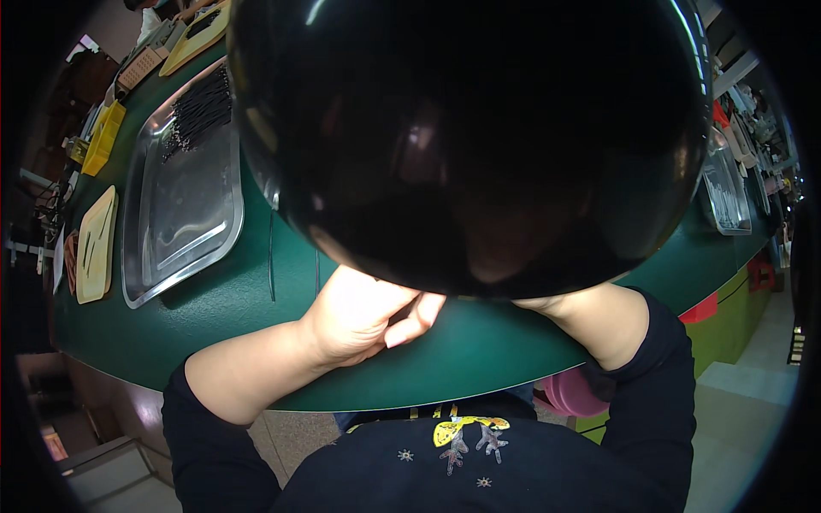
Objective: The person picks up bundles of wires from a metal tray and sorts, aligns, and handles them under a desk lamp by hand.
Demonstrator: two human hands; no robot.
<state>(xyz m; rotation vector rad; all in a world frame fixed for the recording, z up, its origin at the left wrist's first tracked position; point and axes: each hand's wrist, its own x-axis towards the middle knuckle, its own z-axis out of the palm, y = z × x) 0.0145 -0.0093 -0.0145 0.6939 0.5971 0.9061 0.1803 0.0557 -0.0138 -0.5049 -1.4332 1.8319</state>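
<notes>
A large glossy black dome (479, 154), perhaps a lamp head, hangs over the work spot and covers much of the table. My left hand (368, 316) is at the dome's lower left edge with its fingers curled in; whatever they hold is hidden. Of my right hand (552, 303) only the wrist and the heel show at the lower right edge, and the fingers are behind the dome. Two thin dark wires (272, 265) lie on the green table (410, 376) left of my left hand.
On the left stands a metal tray (192, 222) with a bundle of black wires (203, 107) at its far end. Past it are a small cream tray (97, 248) and a yellow bin (104, 137). At far right sits a clear tray (727, 197); a pink stool (573, 392) is below the edge.
</notes>
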